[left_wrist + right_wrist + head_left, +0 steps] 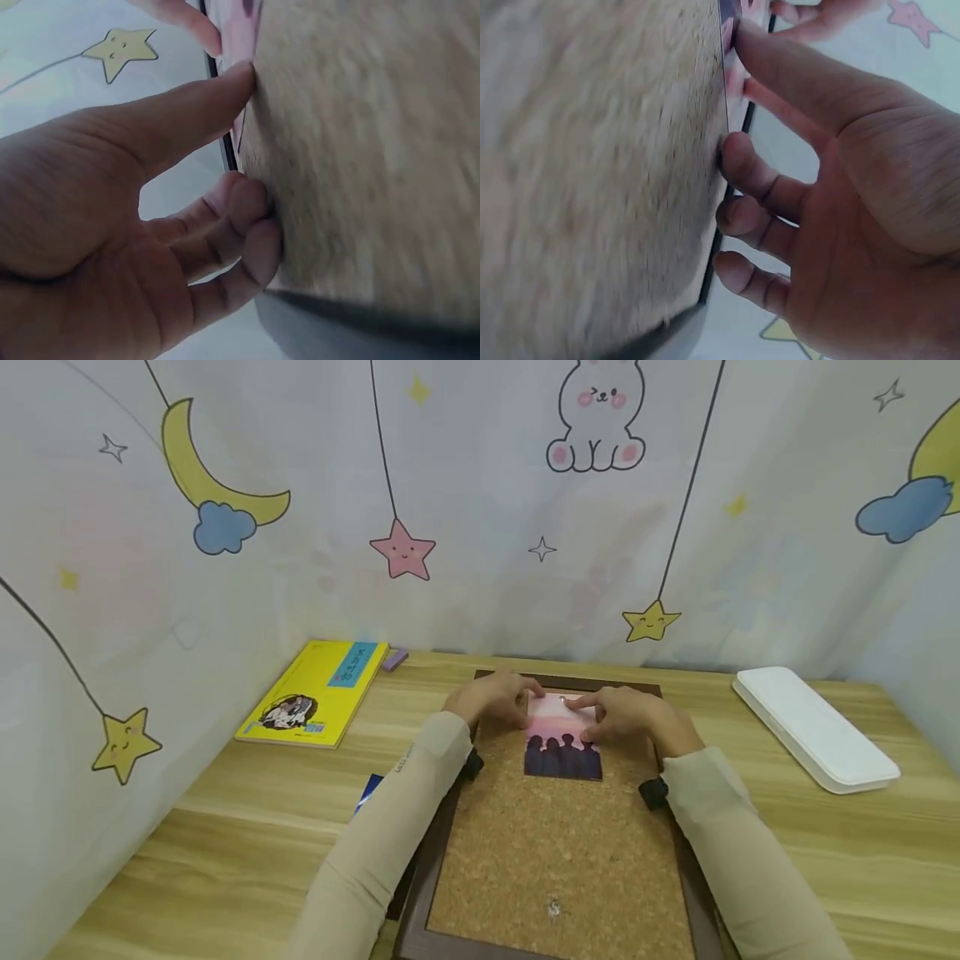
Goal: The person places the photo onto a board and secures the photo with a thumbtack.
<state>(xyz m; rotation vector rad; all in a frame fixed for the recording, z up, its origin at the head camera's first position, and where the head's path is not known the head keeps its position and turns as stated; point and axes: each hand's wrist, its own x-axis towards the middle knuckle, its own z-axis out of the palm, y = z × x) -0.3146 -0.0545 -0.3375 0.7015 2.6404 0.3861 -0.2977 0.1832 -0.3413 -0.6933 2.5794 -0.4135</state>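
A corkboard (562,843) with a dark brown frame lies on the table. Near its top is a photo card (562,758) with a pink sky and dark silhouettes of people. My left hand (491,700) rests at the photo's upper left, thumb and index finger touching its edge. From the other side my right hand (633,714) presses the upper part, index fingertip beside a small shiny spot that looks like a pin (562,699). In the wrist views the left thumb (202,105) and right thumb (795,67) lie along opposite photo edges.
A small cluster of clear pins (553,908) sits low on the corkboard. To the left are a yellow book (318,693), a purple eraser-like block (395,660) and a partly hidden blue item (367,792). A white case (816,727) lies right. A printed curtain (495,602) stands behind.
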